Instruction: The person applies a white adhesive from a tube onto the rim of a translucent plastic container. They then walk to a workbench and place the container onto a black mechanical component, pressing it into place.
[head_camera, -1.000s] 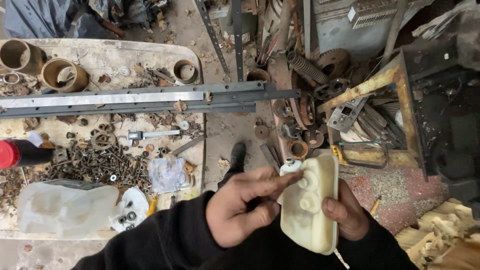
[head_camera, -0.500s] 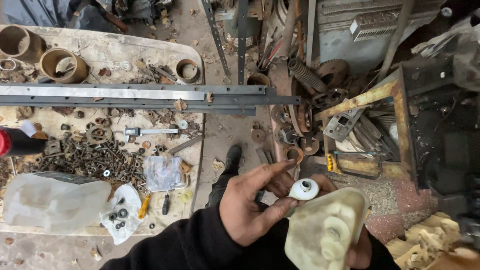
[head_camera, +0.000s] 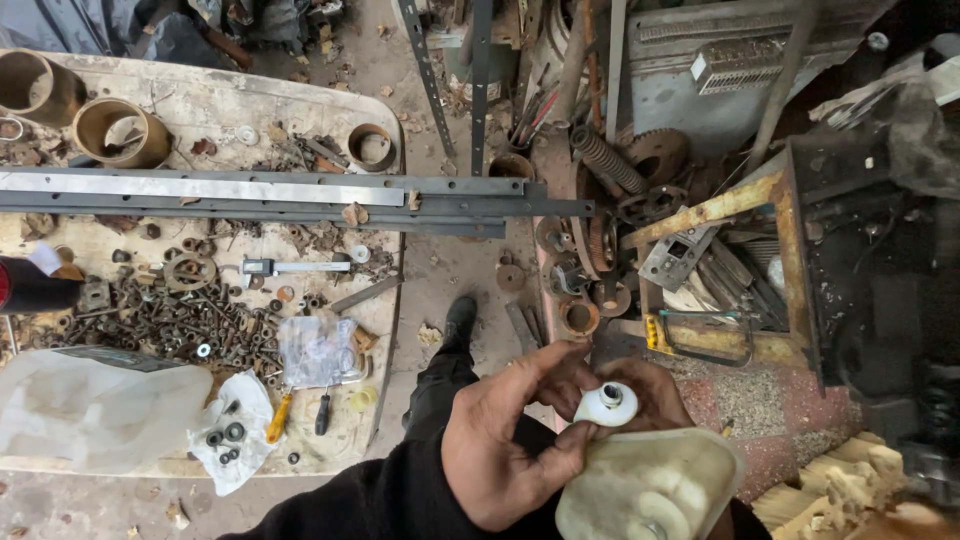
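A cream plastic reservoir tank (head_camera: 650, 490) is held low at the bottom right, its round white neck (head_camera: 607, 403) pointing up. My left hand (head_camera: 510, 440) wraps thumb and fingers around that neck. My right hand (head_camera: 655, 390) lies behind and under the tank, mostly hidden, with only the knuckles showing past the neck. Black sleeves cover both arms.
A worn table (head_camera: 200, 110) at the left carries long steel bars (head_camera: 280, 195), brass bushings (head_camera: 120, 130), a heap of rusty nuts and bolts (head_camera: 180, 320), a caliper (head_camera: 290, 267), screwdrivers and plastic bags. My shoe (head_camera: 460, 320) stands on the dirt floor. Rusty gears, springs and a yellow metal frame (head_camera: 720, 215) crowd the right.
The tank has dropped lower and turned so its neck faces up. My left hand has moved from the tank's side onto the neck.
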